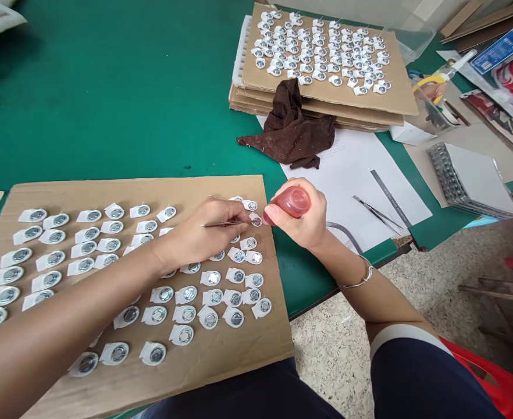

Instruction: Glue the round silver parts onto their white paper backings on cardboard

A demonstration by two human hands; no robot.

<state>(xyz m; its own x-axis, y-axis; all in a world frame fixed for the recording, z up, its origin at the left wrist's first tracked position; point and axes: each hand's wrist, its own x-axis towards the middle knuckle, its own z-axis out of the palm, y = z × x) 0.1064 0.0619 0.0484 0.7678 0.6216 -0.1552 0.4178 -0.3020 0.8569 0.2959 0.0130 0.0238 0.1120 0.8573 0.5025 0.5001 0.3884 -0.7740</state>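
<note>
My left hand [208, 233] is closed on slim metal tweezers [221, 224], their tips by a small round metal disc [255, 220] on a white tab near the cardboard's right edge. In my right hand [311, 218] is a reddish rubber squeeze bulb [295, 201], its narrow end pointing at the same disc. Whether the bulb touches the disc I cannot tell. Rows of similar discs on white tabs [155, 315] cover the cardboard sheet [221, 366]; my left forearm hides some of them.
A stack of cardboard sheets [405, 105] with more tabbed discs stands at the back. A brown cloth [300, 134] lies against it. On white paper [352, 157] are another pair of tweezers [376, 212] and a dark strip [391, 198]. Clear plastic trays [478, 180] sit at right.
</note>
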